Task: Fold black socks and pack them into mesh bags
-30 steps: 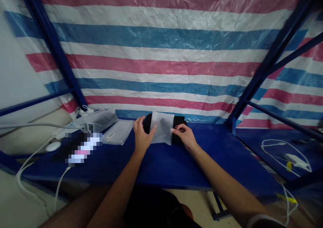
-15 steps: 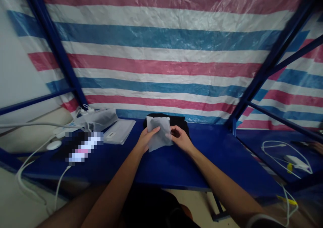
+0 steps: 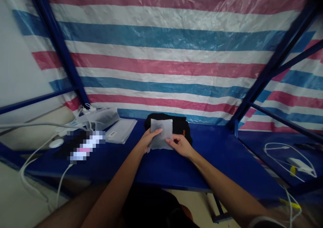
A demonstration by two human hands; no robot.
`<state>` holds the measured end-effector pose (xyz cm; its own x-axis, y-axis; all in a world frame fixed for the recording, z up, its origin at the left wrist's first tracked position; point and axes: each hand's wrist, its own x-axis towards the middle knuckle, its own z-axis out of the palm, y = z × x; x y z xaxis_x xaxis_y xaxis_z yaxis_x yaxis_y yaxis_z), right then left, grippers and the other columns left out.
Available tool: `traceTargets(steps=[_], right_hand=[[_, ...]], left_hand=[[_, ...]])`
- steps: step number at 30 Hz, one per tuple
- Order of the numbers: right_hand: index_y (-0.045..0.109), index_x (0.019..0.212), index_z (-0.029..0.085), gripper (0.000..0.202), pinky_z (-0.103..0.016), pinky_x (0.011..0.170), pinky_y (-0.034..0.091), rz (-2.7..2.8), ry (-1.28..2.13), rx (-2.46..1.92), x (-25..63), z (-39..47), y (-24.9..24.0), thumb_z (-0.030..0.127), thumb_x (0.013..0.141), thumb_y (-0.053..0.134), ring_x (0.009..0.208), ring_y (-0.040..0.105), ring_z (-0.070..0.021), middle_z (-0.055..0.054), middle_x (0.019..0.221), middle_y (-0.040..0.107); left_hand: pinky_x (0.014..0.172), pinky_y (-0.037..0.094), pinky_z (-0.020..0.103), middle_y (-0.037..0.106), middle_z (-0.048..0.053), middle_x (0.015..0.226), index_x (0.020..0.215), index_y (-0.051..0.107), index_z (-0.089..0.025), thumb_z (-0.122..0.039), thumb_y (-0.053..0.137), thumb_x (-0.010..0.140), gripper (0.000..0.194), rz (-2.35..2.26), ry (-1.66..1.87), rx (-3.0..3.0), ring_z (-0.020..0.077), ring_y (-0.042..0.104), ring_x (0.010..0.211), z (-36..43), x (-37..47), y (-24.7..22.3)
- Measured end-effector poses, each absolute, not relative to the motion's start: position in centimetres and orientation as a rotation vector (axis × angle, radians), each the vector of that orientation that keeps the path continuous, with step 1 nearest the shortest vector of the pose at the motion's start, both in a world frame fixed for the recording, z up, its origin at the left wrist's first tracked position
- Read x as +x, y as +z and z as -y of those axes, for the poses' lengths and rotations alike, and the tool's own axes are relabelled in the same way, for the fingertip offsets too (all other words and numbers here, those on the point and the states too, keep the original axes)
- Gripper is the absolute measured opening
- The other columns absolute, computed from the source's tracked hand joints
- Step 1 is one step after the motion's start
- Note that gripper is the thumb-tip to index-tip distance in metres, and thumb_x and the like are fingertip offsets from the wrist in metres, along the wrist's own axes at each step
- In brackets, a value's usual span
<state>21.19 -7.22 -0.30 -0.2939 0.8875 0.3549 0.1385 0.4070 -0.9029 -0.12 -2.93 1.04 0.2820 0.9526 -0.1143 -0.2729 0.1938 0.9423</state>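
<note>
A translucent frosted plastic bag (image 3: pixel 161 142) is held up above the blue table by both hands. My left hand (image 3: pixel 148 139) grips its left side, thumb across the front and the other fingers behind. On the lower right edge, my right hand (image 3: pixel 180 144) pinches the bag between thumb and fingers. Whether anything lies inside the bag, I cannot tell. Just behind it rests a folded black cloth item (image 3: pixel 180 122) with small orange lettering, partly covered by the bag and my right hand.
Left on the blue table (image 3: pixel 214 154) lies a stack of similar frosted bags (image 3: pixel 122 130). Beyond a blurred-out lit device (image 3: pixel 87 147) are white cables and plugs (image 3: pixel 87 110). A white charger with cable (image 3: pixel 300 165) lies on the right-hand table. Blue metal posts (image 3: pixel 252 83) frame a striped tarp.
My right hand has moved down along the bag's right edge and now pinches its lower right part. The bag's front faces me more squarely, and the orange lettering has come into view.
</note>
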Motion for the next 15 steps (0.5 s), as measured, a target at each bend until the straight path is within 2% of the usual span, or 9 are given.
traceTargets(steps=[2,5,8,10,12,15], right_hand=[[0.071,0.074,0.022,0.047,-0.029,0.061,0.042,1.768,1.023,-0.936,21.3,7.2,-0.5,0.064,0.095,0.069,0.061,0.053,-0.0165,0.001,0.069,0.061],[0.070,0.075,0.022,0.043,-0.032,0.064,0.046,1.786,0.870,-0.927,21.9,7.1,0.1,0.058,0.099,0.064,0.064,0.058,-0.0192,-0.001,0.072,0.065],[0.062,0.072,0.025,0.034,-0.041,0.088,0.053,1.780,0.420,-0.880,22.7,6.8,1.2,0.045,0.098,0.070,0.093,0.069,-0.0271,-0.005,0.093,0.075],[0.064,0.082,0.027,0.021,-0.048,0.104,0.051,1.726,0.188,-0.871,23.2,6.7,1.7,0.038,0.099,0.070,0.114,0.067,-0.0307,-0.008,0.111,0.077],[0.066,0.095,0.027,0.010,-0.051,0.108,0.050,1.660,0.095,-0.887,23.6,6.5,1.9,0.035,0.102,0.065,0.120,0.065,-0.0309,-0.010,0.120,0.075],[0.064,0.101,0.026,0.009,-0.049,0.102,0.054,1.621,0.080,-0.914,24.0,6.2,1.6,0.032,0.104,0.058,0.117,0.067,-0.0300,-0.012,0.124,0.072]], left_hand=[[0.076,0.065,0.033,0.082,0.012,0.108,0.118,0.078,-0.019,-0.049,0.094,0.077,0.054,-0.873,0.981,0.981,0.0283,0.079,0.091,2.9,-0.1,1.0],[0.082,0.065,0.034,0.081,0.014,0.113,0.114,0.078,-0.016,-0.058,0.088,0.082,0.054,-0.806,1.052,0.899,0.0291,0.079,0.099,2.5,0.1,1.0],[0.097,0.062,0.036,0.078,0.013,0.126,0.119,0.076,-0.017,-0.054,0.089,0.082,0.054,-0.730,1.260,0.881,0.0289,0.074,0.115,2.1,-0.2,1.1],[0.105,0.058,0.037,0.076,0.011,0.131,0.126,0.074,-0.019,-0.045,0.094,0.079,0.057,-0.717,1.333,0.936,0.0275,0.071,0.122,1.9,-0.6,1.2],[0.109,0.055,0.039,0.077,0.010,0.130,0.130,0.073,-0.021,-0.040,0.096,0.076,0.062,-0.747,1.319,1.002,0.0267,0.071,0.123,1.9,-1.0,1.2],[0.111,0.053,0.042,0.078,0.010,0.126,0.128,0.075,-0.021,-0.039,0.098,0.072,0.063,-0.849,1.296,1.104,0.0275,0.072,0.120,2.1,-1.1,1.2]])
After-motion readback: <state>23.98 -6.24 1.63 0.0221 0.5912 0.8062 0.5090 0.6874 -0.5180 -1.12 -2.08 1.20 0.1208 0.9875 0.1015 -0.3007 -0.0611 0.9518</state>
